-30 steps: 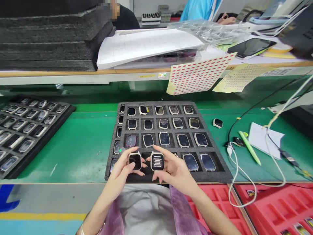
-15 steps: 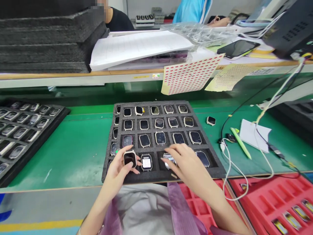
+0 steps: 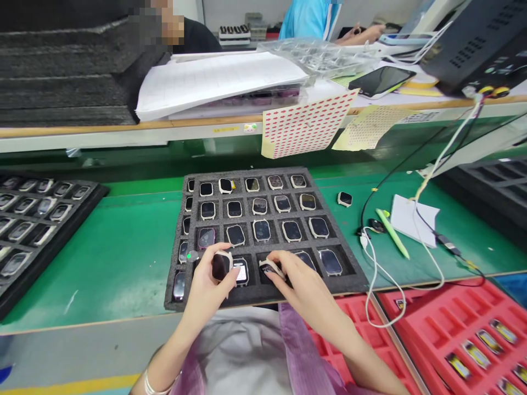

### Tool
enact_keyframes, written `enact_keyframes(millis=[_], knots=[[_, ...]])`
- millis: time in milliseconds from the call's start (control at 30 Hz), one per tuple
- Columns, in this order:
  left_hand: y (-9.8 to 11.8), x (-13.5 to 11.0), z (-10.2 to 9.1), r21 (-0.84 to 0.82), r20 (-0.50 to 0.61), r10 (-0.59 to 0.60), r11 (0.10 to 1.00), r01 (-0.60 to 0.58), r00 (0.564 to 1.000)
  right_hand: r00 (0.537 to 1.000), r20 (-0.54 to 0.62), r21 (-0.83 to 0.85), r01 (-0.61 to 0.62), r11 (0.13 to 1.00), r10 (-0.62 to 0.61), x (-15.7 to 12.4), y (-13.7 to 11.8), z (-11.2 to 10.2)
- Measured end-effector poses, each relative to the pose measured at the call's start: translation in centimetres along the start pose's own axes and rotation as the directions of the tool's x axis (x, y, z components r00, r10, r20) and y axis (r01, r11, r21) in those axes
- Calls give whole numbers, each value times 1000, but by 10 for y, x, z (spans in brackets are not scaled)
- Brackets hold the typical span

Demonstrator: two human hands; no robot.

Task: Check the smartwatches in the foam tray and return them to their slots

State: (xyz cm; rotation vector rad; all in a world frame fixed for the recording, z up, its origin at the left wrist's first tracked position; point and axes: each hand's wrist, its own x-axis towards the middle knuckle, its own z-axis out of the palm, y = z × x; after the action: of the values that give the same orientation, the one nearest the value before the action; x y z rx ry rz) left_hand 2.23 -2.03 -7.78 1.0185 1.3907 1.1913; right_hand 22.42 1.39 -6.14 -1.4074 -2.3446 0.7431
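Observation:
My left hand (image 3: 206,282) is closed around a watch case (image 3: 221,265) with a dark screen, held tilted above the front left of the black foam tray (image 3: 263,299). Close beside it, a second watch with a lit white screen (image 3: 242,272) sits in the front row, partly covered by my left thumb. My right hand (image 3: 302,282) pinches another pale-framed watch (image 3: 270,267) by its edges, tipped up at a front-row compartment. Several more dark-screened watches, such as one with a pale frame (image 3: 261,230), lie in the compartments behind.
Another foam tray of watches (image 3: 31,219) is at left. A loose watch (image 3: 345,198), a green pen (image 3: 392,234), white paper (image 3: 414,221) and cables (image 3: 373,296) lie right. Red trays (image 3: 457,329) stand lower right. A shelf edge (image 3: 197,127) crosses behind; people sit beyond.
My right hand has closed on a watch in the front row and tipped it up. The watch in my left hand has turned and moved closer to the lit one. The view has shifted slightly.

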Motion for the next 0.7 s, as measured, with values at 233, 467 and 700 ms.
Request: enact_keyframes(millis=[233, 467, 700], knots=[[-4, -1, 0, 140, -16, 31, 990, -29, 999, 992, 73, 662, -127, 739, 105, 15, 7, -5], [-2, -2, 0, 122, -8, 26, 992, -25, 1000, 977, 212, 964, -205, 170, -22, 31, 4, -1], [-5, -2, 0, 109, -8, 55, 993, -54, 998, 977, 206, 977, -201, 69, -61, 29, 5, 5]])
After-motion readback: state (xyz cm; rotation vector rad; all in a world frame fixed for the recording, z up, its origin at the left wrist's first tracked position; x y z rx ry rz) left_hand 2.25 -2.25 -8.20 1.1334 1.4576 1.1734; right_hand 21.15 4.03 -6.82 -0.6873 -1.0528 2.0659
